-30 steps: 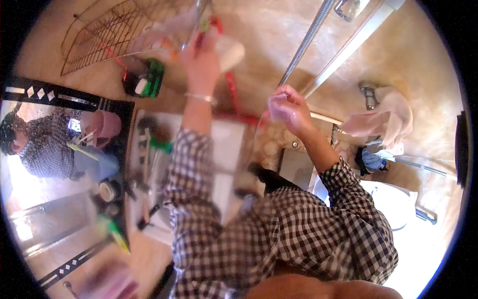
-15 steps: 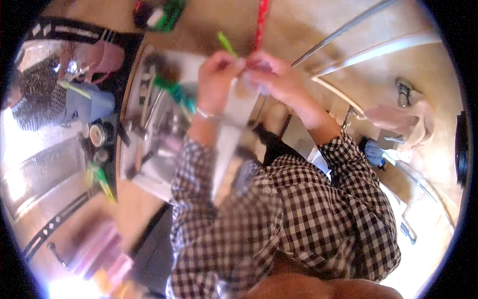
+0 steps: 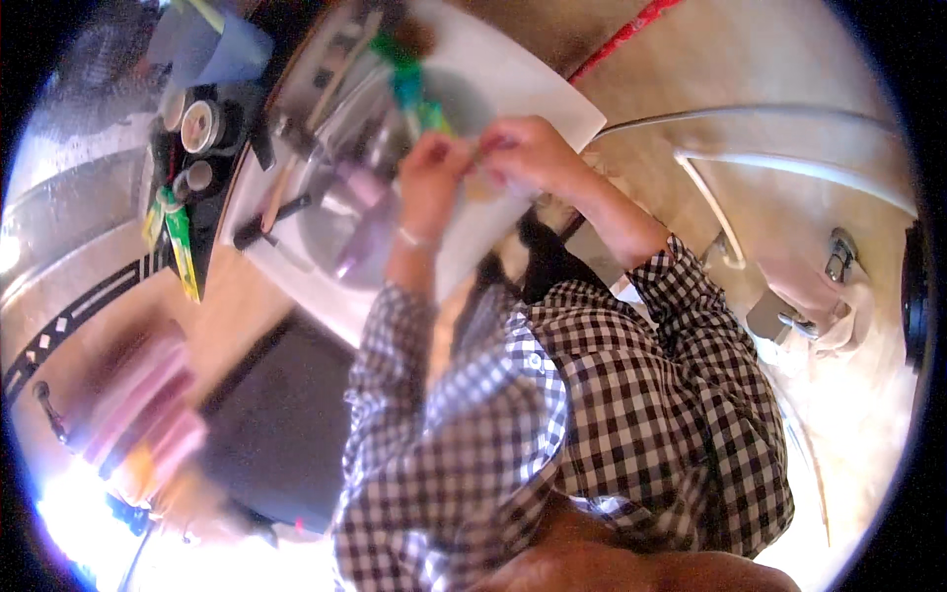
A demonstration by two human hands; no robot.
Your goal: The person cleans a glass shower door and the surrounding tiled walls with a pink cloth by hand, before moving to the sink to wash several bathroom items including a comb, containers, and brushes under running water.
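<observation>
Above the white sink (image 3: 552,84), my left hand (image 3: 431,183) and my right hand (image 3: 533,153) meet fingertip to fingertip. Both are closed in a pinch. What lies between the fingers is small and blurred; a lime-green piece (image 3: 431,116) shows just above my left fingers, and I cannot tell whether it is held. Behind it, a teal-green tube-like thing (image 3: 402,74) lies at the far side of the basin. A purple bottle-like object (image 3: 365,187) is near my left wrist, by the shiny metal tap area.
Left of the sink, a dark ledge carries a blue cup (image 3: 212,49), a round jar (image 3: 200,126) and a green-yellow tube (image 3: 181,242). Striped pink towels (image 3: 148,395) hang at lower left. A red cord (image 3: 621,39), a white rail (image 3: 789,168) and a beige cloth (image 3: 829,306) are at right.
My view has turned, so the sink now sits farther up and right. My hands stay pinched together and appear slightly lower. The lime-green strip above them no longer stands out separately.
</observation>
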